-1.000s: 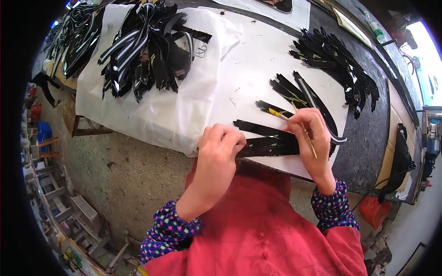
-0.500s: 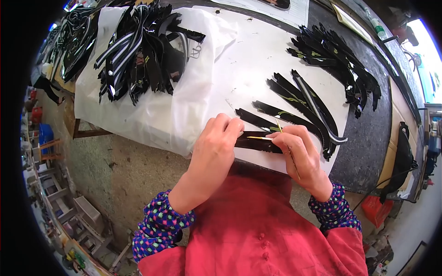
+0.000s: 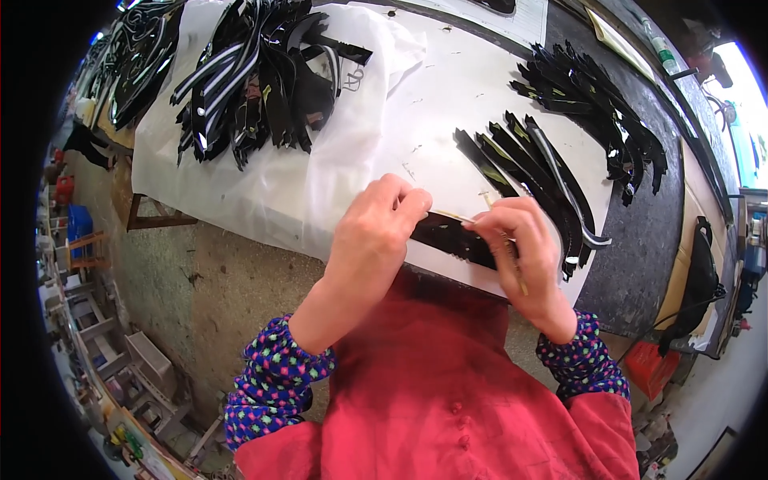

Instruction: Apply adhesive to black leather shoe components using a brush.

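White sheeting bears scrawl beyond both hands at a black strip.

The strip is black and glossy, ragged along its lower edge; it slants from 10 to 4 o'clock near the white surface's 6 o'clock edge, both ends hidden. The slim brush points toward 9 o'clock at the strip's upper edge, contact unclear. A thin stick leans toward 11 o'clock.
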`<state>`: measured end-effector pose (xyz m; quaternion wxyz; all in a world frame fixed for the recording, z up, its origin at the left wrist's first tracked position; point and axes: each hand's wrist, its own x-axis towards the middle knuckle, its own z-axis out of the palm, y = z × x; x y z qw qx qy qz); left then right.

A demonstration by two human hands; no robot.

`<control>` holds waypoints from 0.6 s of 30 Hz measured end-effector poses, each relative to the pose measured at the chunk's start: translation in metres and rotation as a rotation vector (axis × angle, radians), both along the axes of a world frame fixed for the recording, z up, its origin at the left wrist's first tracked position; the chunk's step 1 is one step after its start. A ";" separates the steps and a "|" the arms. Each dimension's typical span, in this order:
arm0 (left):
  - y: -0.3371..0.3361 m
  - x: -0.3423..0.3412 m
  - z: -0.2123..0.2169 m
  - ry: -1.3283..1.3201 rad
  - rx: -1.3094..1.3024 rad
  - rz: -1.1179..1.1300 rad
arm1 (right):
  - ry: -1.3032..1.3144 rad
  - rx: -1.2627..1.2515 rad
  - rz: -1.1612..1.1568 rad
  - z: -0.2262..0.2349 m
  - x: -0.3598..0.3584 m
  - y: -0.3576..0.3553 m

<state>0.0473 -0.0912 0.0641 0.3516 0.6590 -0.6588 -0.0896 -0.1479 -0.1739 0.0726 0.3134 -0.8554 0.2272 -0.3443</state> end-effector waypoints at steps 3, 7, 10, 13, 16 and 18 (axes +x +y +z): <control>-0.005 0.003 0.001 -0.083 -0.064 -0.015 | 0.010 0.003 0.004 -0.009 0.005 0.004; -0.004 0.002 -0.006 0.069 0.029 -0.075 | -0.007 0.009 -0.126 -0.014 0.005 0.006; -0.007 0.005 -0.002 0.136 0.146 -0.139 | 0.031 -0.122 -0.175 -0.017 0.010 0.005; -0.008 0.001 -0.007 0.170 0.146 -0.049 | 0.094 -0.257 -0.246 -0.022 0.014 0.003; -0.001 0.009 -0.010 0.236 0.126 0.063 | 0.150 -0.326 -0.326 -0.025 0.014 0.001; 0.004 0.010 -0.014 0.200 0.056 0.068 | 0.171 -0.327 -0.358 -0.026 0.016 0.002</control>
